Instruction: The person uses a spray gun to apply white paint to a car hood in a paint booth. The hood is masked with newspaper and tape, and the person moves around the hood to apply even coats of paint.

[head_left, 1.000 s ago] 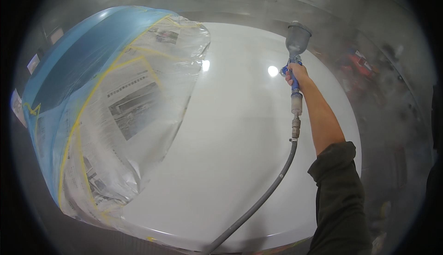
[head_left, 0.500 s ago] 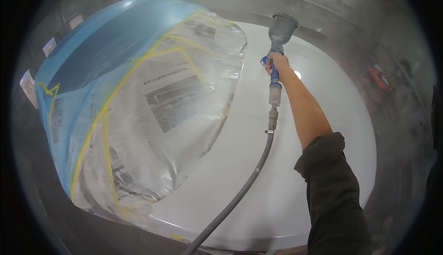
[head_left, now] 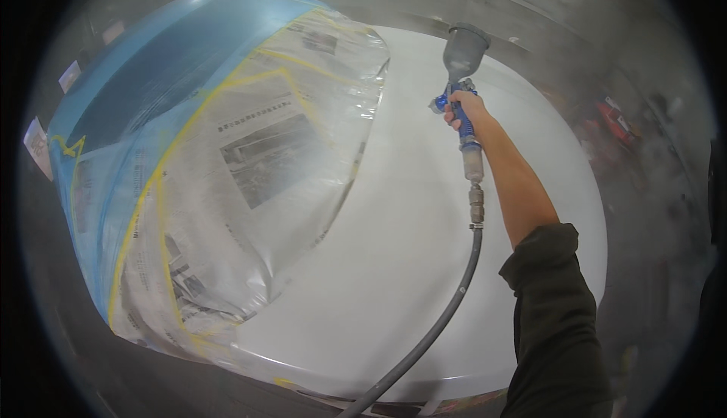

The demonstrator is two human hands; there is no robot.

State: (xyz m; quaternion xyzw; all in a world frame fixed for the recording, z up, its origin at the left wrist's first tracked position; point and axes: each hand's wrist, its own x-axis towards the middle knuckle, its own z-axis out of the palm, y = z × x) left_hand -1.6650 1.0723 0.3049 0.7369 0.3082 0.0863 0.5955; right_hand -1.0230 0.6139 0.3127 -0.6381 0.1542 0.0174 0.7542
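My right hand is closed round the handle of a blue spray gun, held over a broad white car panel. A grey paint cup stands on top of the gun. From the handle's lower end a grey air hose curves down to the bottom edge. Left of the gun, newspaper masking under clear film covers the neighbouring part of the car, edged with yellow tape. My left hand is out of view.
Blue film wraps the far left of the car. Hazy mist hangs around the panel's far side. A red object lies on the floor at the right, blurred by the haze. The white panel ends in a rounded edge on the right.
My right hand and the spray gun have shifted slightly right relative to the panel, and the hose has swung right with them. The whole car appears a little farther left in view.
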